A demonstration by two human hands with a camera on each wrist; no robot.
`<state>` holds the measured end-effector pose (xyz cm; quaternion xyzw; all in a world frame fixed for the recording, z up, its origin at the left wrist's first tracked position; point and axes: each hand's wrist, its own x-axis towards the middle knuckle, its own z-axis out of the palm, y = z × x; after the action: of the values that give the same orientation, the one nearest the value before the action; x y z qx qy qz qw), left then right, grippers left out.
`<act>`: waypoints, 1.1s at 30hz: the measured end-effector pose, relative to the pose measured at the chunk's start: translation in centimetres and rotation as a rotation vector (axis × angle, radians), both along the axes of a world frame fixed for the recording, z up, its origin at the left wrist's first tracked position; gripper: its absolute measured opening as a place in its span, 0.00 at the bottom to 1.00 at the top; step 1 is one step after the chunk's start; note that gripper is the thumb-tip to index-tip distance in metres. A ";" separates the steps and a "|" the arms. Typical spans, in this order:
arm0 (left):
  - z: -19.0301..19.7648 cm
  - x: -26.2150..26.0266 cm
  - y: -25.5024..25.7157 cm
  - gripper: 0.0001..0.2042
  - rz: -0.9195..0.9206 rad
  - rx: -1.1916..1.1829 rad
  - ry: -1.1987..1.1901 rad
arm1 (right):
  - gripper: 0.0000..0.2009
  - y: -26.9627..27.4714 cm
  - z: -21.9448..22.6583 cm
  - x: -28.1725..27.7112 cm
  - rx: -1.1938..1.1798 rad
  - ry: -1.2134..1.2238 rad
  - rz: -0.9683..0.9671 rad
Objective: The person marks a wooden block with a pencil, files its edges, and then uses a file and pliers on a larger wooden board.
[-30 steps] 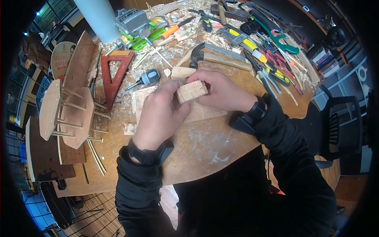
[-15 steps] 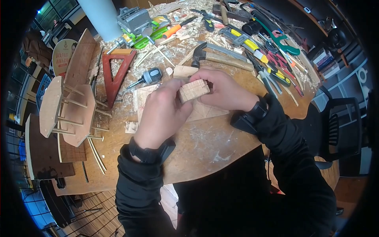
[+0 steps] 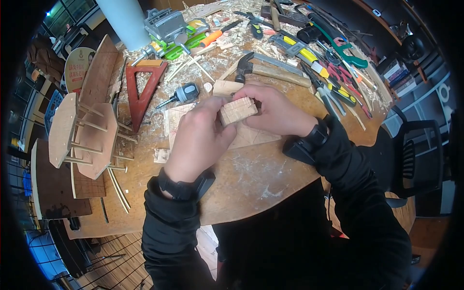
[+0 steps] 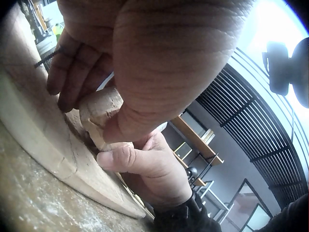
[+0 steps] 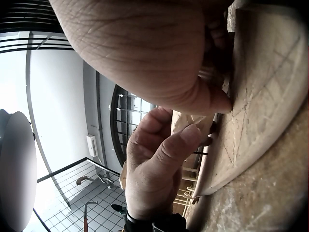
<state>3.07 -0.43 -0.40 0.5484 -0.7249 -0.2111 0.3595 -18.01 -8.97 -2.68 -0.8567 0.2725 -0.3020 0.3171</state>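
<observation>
Your left hand (image 3: 195, 137) grips the small wooden block (image 3: 238, 111) on 1 side, and your right hand (image 3: 280, 112) pinches it on the other. The block sits between your 2 hands, over the flat wooden board (image 3: 256, 138) (dark lines cross its face). Beyond your hands, 1 hammer (image 3: 280, 75) lies on the table (image 3: 251, 179), near the screwdriver-like tool (image 3: 186, 92).

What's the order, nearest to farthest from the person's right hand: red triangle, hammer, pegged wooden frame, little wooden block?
From the right hand, in the head view:
1. Wooden block, in its fingers.
2. Hammer, just beyond the hand.
3. Red triangle, off left.
4. Pegged wooden frame, farther left.
</observation>
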 end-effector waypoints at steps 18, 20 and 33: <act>-0.1 0.1 0.0 0.17 -0.010 -0.008 -0.013 | 0.18 0.0 0.0 0.0 -0.005 -0.003 0.000; -0.1 0.1 0.0 0.17 -0.010 -0.006 -0.015 | 0.18 0.0 0.0 0.0 -0.007 0.002 0.001; 0.2 -0.1 0.2 0.18 -0.009 0.000 -0.022 | 0.18 -0.2 -0.2 0.0 -0.004 -0.004 0.003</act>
<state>2.94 -0.21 -0.18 0.5473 -0.7313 -0.2067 0.3506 -17.97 -9.16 -2.87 -0.8570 0.2699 -0.3038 0.3167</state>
